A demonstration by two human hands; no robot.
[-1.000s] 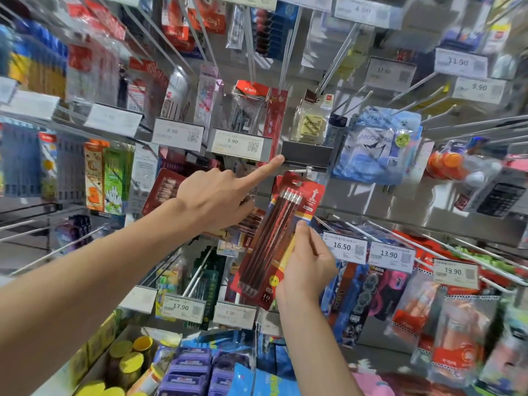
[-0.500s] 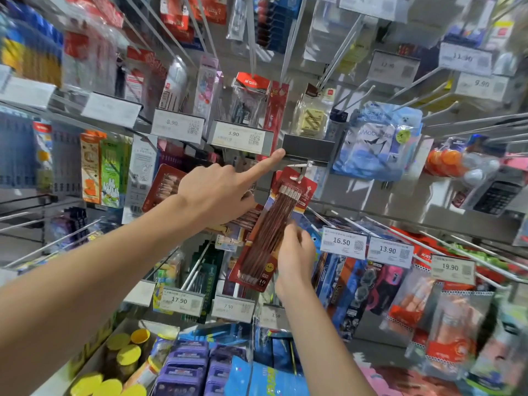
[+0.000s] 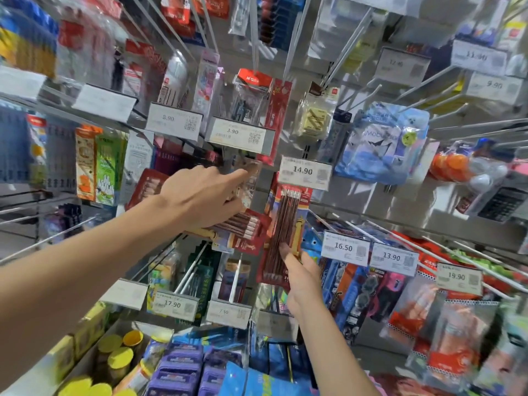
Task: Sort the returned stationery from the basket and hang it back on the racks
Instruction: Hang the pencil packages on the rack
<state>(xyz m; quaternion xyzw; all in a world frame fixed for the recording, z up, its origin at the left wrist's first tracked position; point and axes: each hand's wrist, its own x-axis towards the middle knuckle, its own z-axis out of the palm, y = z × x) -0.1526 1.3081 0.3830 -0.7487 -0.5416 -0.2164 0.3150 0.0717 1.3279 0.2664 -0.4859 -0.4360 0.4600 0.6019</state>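
A red pack of dark pencils (image 3: 285, 224) stands upright just under the 14.90 price tag (image 3: 305, 172), its top at the hook behind the tag. My right hand (image 3: 303, 278) pinches the pack's lower end from below. My left hand (image 3: 200, 195) hovers left of it with the index finger pointing up and right and the other fingers curled. Under that hand a second, similar pencil pack (image 3: 245, 227) lies tilted almost level; whether the hand touches it is unclear. The basket is out of view.
Long metal hooks (image 3: 294, 44) jut toward me all over the rack, with tags such as 3.90 (image 3: 237, 132) and 16.50 (image 3: 344, 247). Blue pouches (image 3: 380, 147) hang to the right. Yellow-lidded jars (image 3: 114, 355) and purple boxes (image 3: 177, 370) fill the shelf below.
The 14.90 tag, lifted by my left index finger before, has flipped down over the pack's top. My left hand dropped lower and left. The pack swung from tilted to upright.
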